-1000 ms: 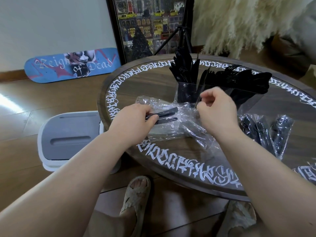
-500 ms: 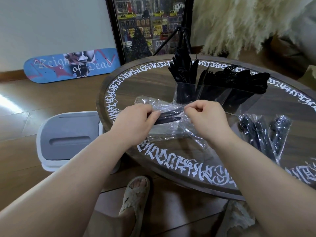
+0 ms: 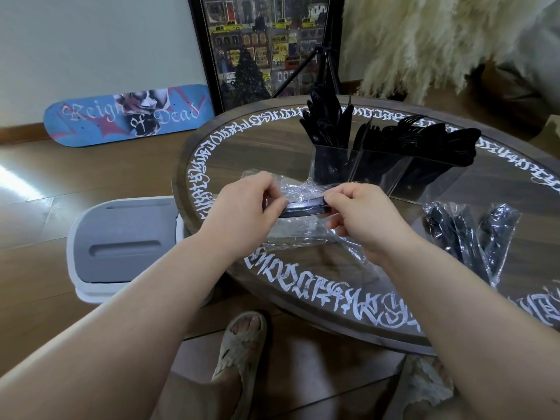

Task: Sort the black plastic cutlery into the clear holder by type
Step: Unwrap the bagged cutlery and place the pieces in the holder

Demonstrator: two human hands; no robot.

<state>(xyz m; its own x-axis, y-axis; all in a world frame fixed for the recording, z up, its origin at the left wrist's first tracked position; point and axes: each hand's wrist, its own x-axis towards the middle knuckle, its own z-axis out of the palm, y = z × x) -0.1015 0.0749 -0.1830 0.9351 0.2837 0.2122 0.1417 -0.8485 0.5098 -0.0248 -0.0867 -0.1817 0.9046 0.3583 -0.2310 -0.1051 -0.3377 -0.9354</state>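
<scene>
Wrapped cutlery [image 3: 304,204] sits pinched between your left hand [image 3: 245,215] and right hand [image 3: 362,216], just in front of the clear holder [image 3: 378,171]. More wrapped packs [image 3: 472,234] lie right; a skateboard deck [image 3: 127,115] leans behind.

- The wrapper [image 3: 295,189] I pinch is thin, crinkled, shiny clear film.
- My cutlery [image 3: 303,206] is glossy black plastic.
- The holder [image 3: 424,177] is smooth clear plastic.
- The table [image 3: 272,147] is dark wood, glossy.
</scene>
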